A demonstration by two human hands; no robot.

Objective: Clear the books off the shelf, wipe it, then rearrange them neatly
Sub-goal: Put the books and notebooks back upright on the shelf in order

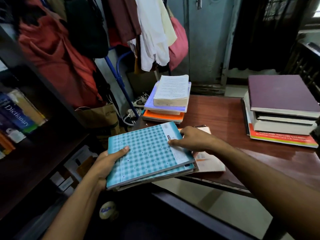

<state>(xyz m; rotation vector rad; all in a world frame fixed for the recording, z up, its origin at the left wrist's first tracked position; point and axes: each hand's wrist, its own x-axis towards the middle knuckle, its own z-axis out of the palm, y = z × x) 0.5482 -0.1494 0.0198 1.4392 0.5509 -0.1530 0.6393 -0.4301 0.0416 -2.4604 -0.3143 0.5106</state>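
Left hand (105, 164) and right hand (192, 139) are gripping a checked notebook stack (149, 153) by opposite edges, thumbs pressing on top, remaining fingers curling underneath, stack hanging over the table's (225, 115) near-left corner, two book piles (168, 99) (280, 110) sitting along its far edge.

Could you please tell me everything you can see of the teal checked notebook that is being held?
The teal checked notebook tops a thin bundle of similar soft-cover notebooks, lying nearly flat over the near edge of the wooden table. Its cover shows a teal-and-white gingham print with a pale strip along its right edge. The left hand grips its left edge, thumb on top; the right hand holds its far right corner.
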